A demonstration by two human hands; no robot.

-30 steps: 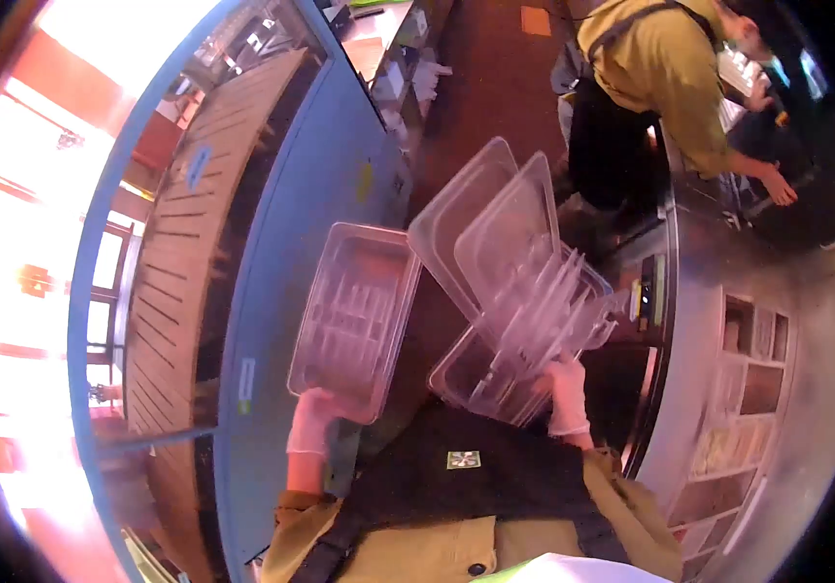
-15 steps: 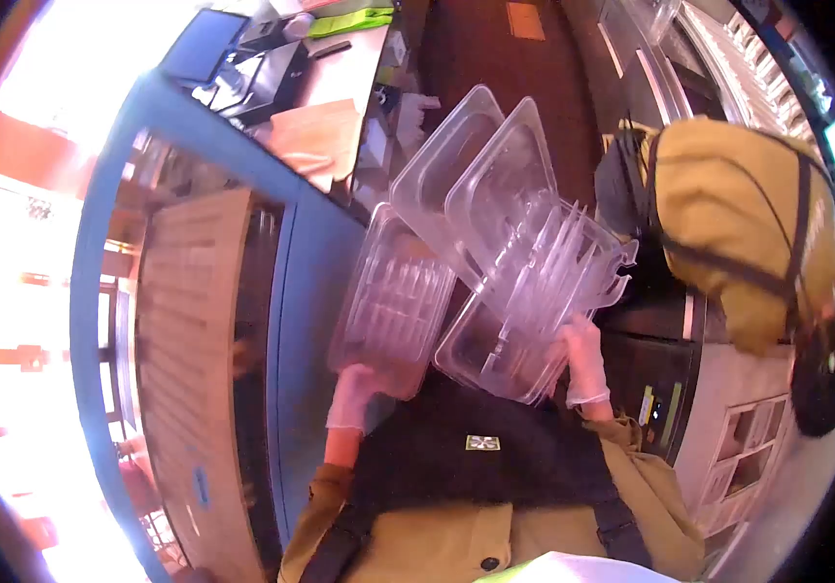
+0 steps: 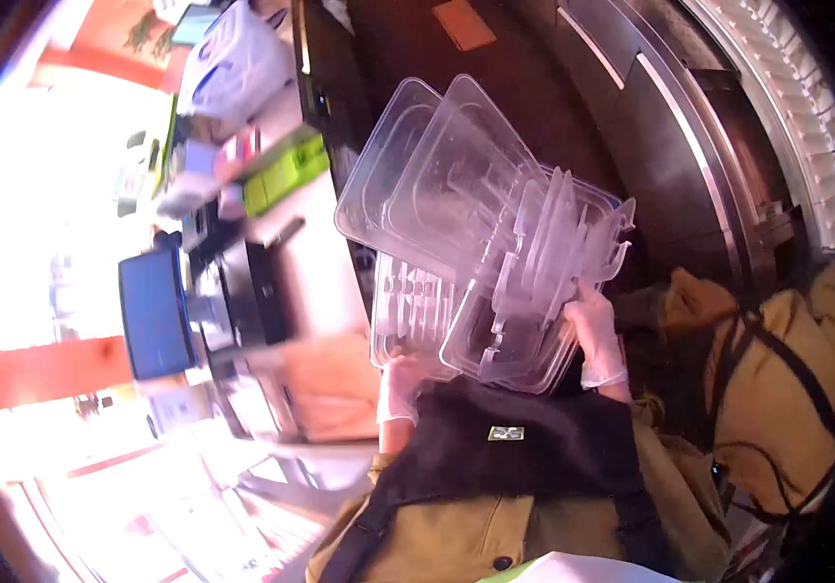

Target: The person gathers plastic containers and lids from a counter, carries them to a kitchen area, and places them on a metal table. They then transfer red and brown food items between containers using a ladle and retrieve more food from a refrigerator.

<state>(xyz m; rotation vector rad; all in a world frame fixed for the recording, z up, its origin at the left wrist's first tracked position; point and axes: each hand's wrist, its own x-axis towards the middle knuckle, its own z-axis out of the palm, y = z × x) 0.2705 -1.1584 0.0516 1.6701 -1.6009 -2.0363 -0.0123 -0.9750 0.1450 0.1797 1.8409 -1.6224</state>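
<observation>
Clear plastic lids point(image 3: 446, 155) are now overlapping more of the left pan point(image 3: 409, 316), near centre, so everything held is bunching closer; the left hand point(image 3: 401, 387) is grasping that pan, the right hand point(image 3: 592, 332) gripping the loaded right pan point(image 3: 471, 332) (the view is swinging toward a monitor point(image 3: 155, 313), left).

You are holding your left arm point(image 3: 364, 496) and right arm point(image 3: 675, 462) out in front. Your gloved left grip point(image 3: 400, 384) is clasping close to your body; your gloved right grip point(image 3: 592, 328) is also clasping, sitting slightly farther forward. Your left wrist point(image 3: 396, 435) and right wrist point(image 3: 617, 392) are showing bare skin.
</observation>
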